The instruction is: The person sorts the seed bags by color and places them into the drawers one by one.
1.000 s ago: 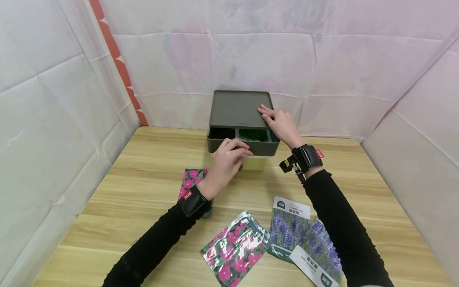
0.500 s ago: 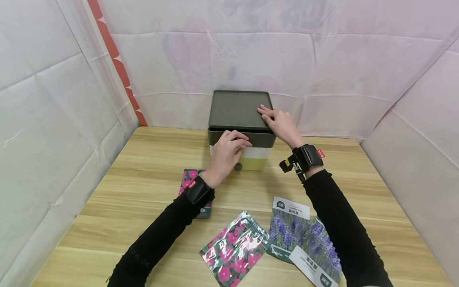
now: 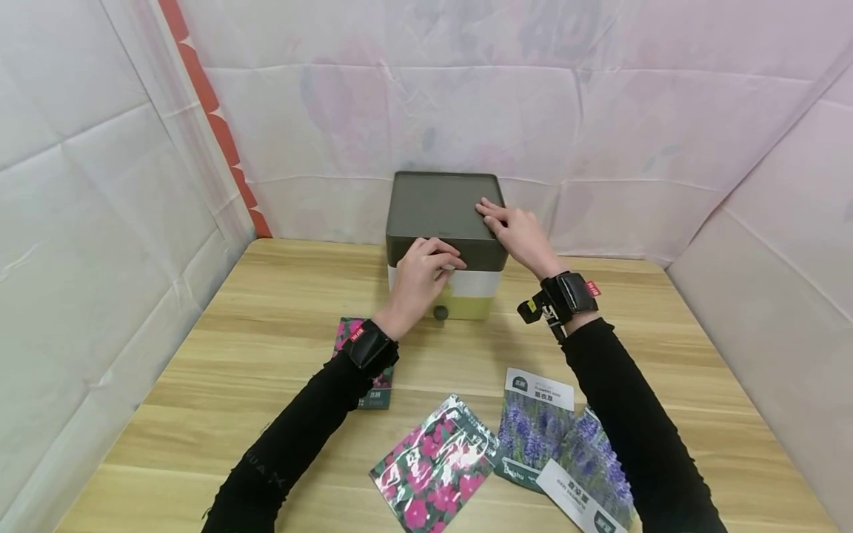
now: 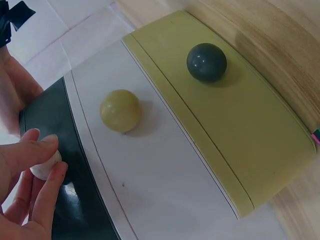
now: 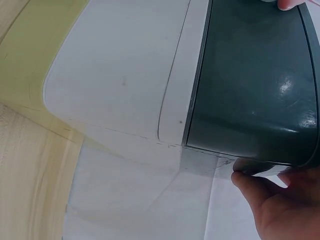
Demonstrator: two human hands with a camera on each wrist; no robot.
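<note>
Three stacked drawers, one unit (image 3: 444, 244), at the far middle of the wooden surface (image 3: 266, 326), against the draped back wall. Head view: dark top drawer (image 3: 445, 255) flush with the stack, so judged shut; white middle drawer (image 3: 476, 283) and yellow-green bottom drawer (image 3: 466, 307) likewise flush. Left hand (image 3: 423, 281) at the front of the top drawer, fingers curled about its knob; right hand (image 3: 518, 235) laid flat, fingers straight, on the right part of the dark lid. Not yet stowed, as far as shown: four seed packets on the near surface, namely a pink-flower packet (image 3: 373, 385) partly under the left sleeve, a second pink-flower packet (image 3: 433, 474) near the front edge, and two lavender packets (image 3: 533, 429), overlapping, beside the right sleeve. Left wrist view: left hand (image 4: 27, 195) pinching a small white knob (image 4: 45, 165) on the dark drawer front; yellow-green knob (image 4: 120, 110) on the white drawer; dark knob (image 4: 206, 62) on the yellow-green drawer; all three fronts level with one another. Right wrist view: glossy dark side of the top tier (image 5: 250, 85), white tier and yellow-green tier below it; right hand (image 5: 285, 205) seen only in part, resting at the dark edge, clasping nothing.
</note>
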